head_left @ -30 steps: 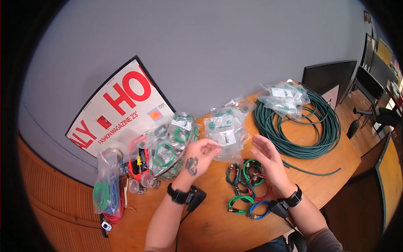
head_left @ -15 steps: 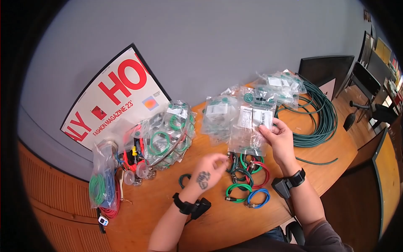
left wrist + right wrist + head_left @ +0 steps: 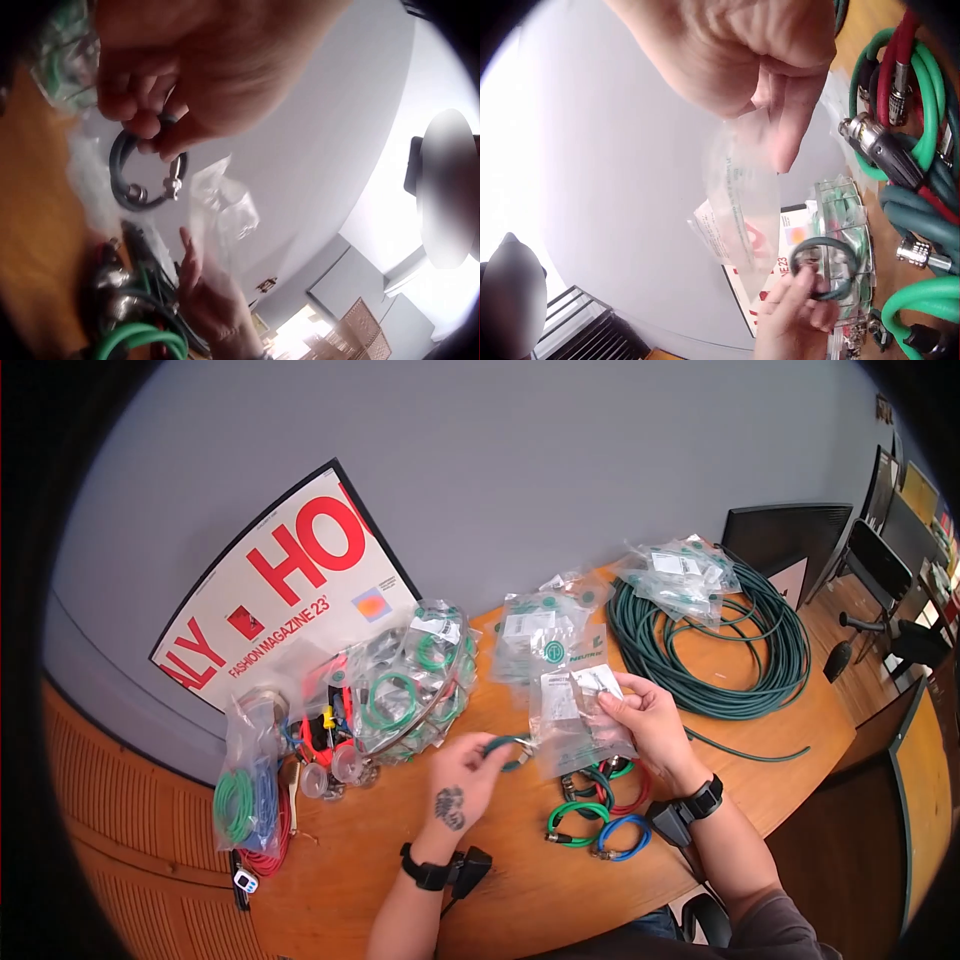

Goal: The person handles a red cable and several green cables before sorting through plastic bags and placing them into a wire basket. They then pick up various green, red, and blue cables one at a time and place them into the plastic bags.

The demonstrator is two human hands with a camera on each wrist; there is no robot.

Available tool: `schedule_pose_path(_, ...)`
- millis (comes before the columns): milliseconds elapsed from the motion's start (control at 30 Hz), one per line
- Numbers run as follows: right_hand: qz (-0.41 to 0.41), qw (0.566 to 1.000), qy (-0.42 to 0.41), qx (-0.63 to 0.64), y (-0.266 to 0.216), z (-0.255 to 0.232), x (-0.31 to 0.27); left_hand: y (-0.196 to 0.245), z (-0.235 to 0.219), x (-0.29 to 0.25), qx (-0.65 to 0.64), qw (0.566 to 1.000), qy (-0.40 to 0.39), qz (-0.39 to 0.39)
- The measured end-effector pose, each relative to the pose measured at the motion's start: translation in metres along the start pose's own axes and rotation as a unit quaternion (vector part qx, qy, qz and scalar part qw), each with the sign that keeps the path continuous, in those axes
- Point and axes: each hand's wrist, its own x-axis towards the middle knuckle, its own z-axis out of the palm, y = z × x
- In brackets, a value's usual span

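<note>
My left hand pinches a small dark green coiled cable with metal connectors at its ends, raised over the table. My right hand holds a clear plastic bag between thumb and fingers; a white label shows on it in the head view. The cable is close to the left side of the bag, outside it. Below the bag lie several short coiled cables, among them a green one, a blue one and a red one, partly covered by the bag in the head view.
A pile of clear bags lies behind the hands. To the right is a big dark green cable coil with more bags on it. A wire basket of bagged cables and a poster stand to the left.
One second ago both hands held nothing. The right hand took up a bag and has brought it lower and slightly left. The left hand has picked up the dark green coiled cable from the table.
</note>
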Motion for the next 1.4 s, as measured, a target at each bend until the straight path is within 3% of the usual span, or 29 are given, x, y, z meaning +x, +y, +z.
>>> schedule_pose_path(67,-0.003,1.0,-0.014,-0.009,0.007,-0.002,0.002,0.013,-0.019,-0.011,0.021,0.99,0.129,0.059)
schedule_pose_path(200,0.005,1.0,-0.014,-0.016,0.001,0.011,-0.007,0.045,-0.032,-0.03,-0.123,0.984,0.126,0.021)
schedule_pose_path(267,0.011,1.0,-0.016,-0.019,0.001,0.015,-0.01,0.045,-0.03,-0.033,-0.219,0.975,0.033,-0.024)
schedule_pose_path(567,0.04,0.996,-0.076,-0.026,0.009,0.011,-0.012,0.032,-0.02,-0.027,-0.209,0.975,0.043,-0.068)
schedule_pose_path(733,-0.004,0.991,-0.12,-0.063,0.007,0.025,-0.023,0.035,-0.012,-0.026,-0.2,0.978,0.038,-0.046)
schedule_pose_path(933,-0.061,0.974,-0.134,-0.17,0.01,0.023,-0.028,0.034,-0.01,-0.023,-0.214,0.971,0.056,-0.093)
schedule_pose_path(1100,-0.02,0.977,-0.126,-0.173,0.017,0.022,-0.03,0.019,-0.004,-0.026,-0.307,0.946,-0.02,-0.099)
schedule_pose_path(1233,-0.012,0.974,-0.172,-0.148,0.024,0.026,-0.033,0.018,0.006,-0.028,-0.349,0.935,-0.005,-0.067)
schedule_pose_path(1400,0.023,0.97,-0.215,-0.112,0.03,0.029,-0.036,0.012,0.015,-0.031,-0.339,0.933,0.092,-0.076)
